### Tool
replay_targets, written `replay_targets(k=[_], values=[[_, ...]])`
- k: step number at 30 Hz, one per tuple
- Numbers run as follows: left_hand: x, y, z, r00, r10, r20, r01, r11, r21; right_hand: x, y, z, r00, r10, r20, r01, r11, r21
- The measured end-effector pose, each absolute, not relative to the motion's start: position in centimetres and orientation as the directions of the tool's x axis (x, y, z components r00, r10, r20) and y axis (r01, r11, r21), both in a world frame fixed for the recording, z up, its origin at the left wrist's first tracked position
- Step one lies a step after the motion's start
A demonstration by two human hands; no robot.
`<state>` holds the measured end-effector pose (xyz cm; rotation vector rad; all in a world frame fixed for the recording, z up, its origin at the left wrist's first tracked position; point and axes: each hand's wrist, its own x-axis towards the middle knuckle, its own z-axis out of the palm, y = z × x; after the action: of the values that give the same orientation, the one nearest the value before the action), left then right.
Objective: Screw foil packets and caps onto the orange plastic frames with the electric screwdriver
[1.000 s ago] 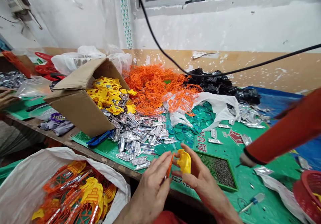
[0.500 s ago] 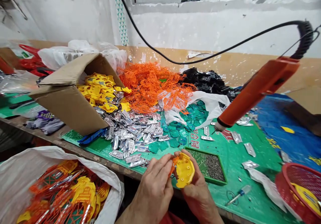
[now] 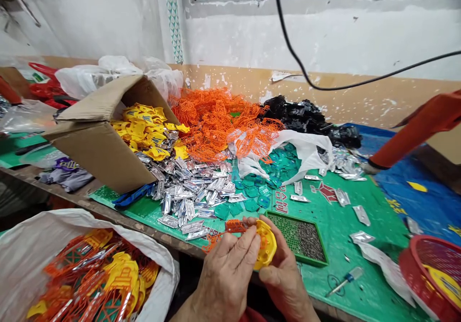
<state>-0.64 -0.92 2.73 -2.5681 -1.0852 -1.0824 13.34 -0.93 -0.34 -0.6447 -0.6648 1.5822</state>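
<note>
My right hand (image 3: 288, 278) curls around the yellow plastic shell (image 3: 268, 247), whose hollow inside with small posts faces up. My left hand (image 3: 226, 269) is closed on an orange plastic lattice piece (image 3: 236, 226), its fingertips lying over the shell's left part. The lattice sticks out to the left behind these fingers, and where it meets the shell is hidden. Just beyond my right hand lies a green tray (image 3: 326, 260) with small dark screws (image 3: 310, 241) in its right half.
Silvery pieces (image 3: 201, 192), teal pieces (image 3: 281, 163) and orange lattices (image 3: 212, 120) lie heaped behind. A cardboard box (image 3: 97, 154) holds yellow shells. An orange power screwdriver (image 3: 418, 130) hangs at right, above the table. A small screwdriver (image 3: 345, 281), red basket (image 3: 406, 269) and white sack (image 3: 158, 264) flank me.
My left fingers have moved right onto the shell, and the orange lattice now extends further left. The hanging power screwdriver has swung right, partly out of view.
</note>
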Motion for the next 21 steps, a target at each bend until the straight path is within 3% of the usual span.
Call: replay_targets(k=[12, 21], values=[[-0.65, -1.0, 3.0, 0.495, 0.579, 0.648, 0.712, -0.698, 0.079, 13.25, -0.89, -0.57, -0.095, 0.995, -0.027, -0.662, -0.084, -0.745], [-0.56, -0.95, 2.71, 0.509, 0.592, 0.625, 0.697, -0.71, 0.105, 13.22, -0.95, -0.6, -0.081, 0.996, -0.043, -0.63, -0.085, -0.772]])
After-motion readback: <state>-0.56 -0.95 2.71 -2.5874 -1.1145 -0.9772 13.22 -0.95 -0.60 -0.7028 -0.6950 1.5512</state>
